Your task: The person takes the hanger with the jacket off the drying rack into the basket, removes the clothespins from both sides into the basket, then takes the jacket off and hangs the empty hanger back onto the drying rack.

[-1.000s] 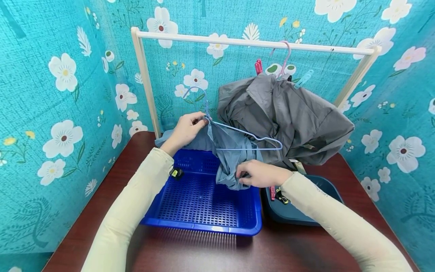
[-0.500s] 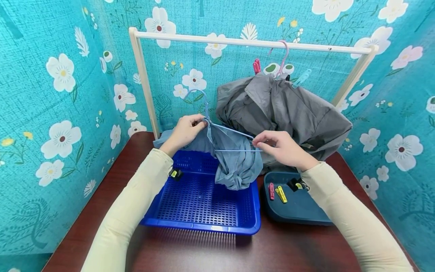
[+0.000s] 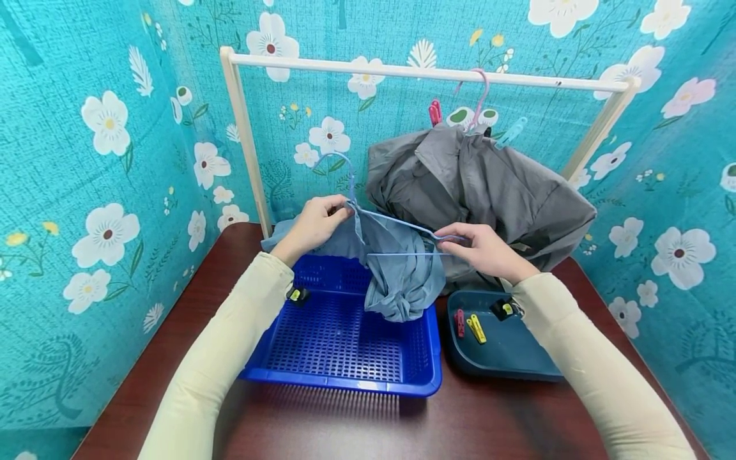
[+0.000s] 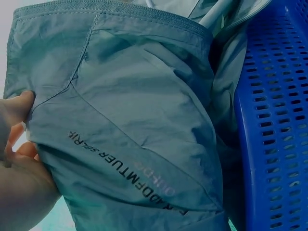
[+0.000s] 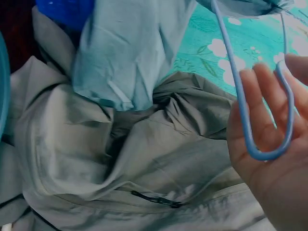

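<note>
A light blue clothes hanger (image 3: 402,222) stands tilted with its hook up, partly inside a blue-grey jacket (image 3: 397,281). My left hand (image 3: 315,223) pinches the jacket's fabric close to the hanger's neck; in the left wrist view the thumb presses the jacket (image 4: 130,125), which has printed lettering and a zip edge. On the hanger's bare right arm, my right hand (image 3: 480,249) pinches the upper bar. The right wrist view shows the rounded hanger end (image 5: 267,155) over the palm, with the thumb against the bar. The hanger's left arm is hidden by the fabric.
Beneath the jacket sits a blue perforated basket (image 3: 339,385). A grey garment (image 3: 494,185) hangs from a pink hanger (image 3: 482,96) on the wooden rack (image 3: 356,68), with clips attached. At right, a dark tray (image 3: 506,368) holds a red clothespin (image 3: 460,323) and a yellow clothespin (image 3: 476,329).
My right hand has left the lower jacket fabric, moved up and taken hold of the hanger's right arm. My left hand stays nearly in place, pinching the jacket.
</note>
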`<state>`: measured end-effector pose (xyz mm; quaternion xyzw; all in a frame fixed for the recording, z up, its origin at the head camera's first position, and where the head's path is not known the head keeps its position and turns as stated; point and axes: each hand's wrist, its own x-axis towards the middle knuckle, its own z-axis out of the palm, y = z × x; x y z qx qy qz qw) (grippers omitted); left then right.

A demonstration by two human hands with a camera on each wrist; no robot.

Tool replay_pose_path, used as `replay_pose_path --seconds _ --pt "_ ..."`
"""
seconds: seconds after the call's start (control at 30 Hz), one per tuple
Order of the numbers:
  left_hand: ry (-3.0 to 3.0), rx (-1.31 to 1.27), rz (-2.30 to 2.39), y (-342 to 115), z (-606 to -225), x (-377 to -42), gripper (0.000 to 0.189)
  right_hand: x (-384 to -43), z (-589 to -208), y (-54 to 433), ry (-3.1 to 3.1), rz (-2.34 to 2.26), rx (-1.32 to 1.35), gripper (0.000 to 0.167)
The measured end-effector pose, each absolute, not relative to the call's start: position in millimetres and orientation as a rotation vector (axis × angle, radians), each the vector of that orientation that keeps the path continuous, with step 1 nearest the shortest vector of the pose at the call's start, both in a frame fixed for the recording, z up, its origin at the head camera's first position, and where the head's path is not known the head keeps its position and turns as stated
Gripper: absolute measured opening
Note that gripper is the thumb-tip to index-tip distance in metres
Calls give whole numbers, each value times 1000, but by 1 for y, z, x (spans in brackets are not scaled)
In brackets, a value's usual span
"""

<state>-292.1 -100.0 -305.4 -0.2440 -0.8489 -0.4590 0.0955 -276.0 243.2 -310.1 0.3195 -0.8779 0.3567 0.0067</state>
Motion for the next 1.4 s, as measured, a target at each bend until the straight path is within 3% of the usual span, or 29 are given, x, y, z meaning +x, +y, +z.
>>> replay_pose_path --seconds 0.37,1.4 --pt "-2527 -762 -1383 -96 -303 -289 19 -272 -316 241 -2760 1057 1029 15" --pt "-2696 -711 -1254 -139 -327 -296 19 -260 -307 281 -2777 1255 844 27"
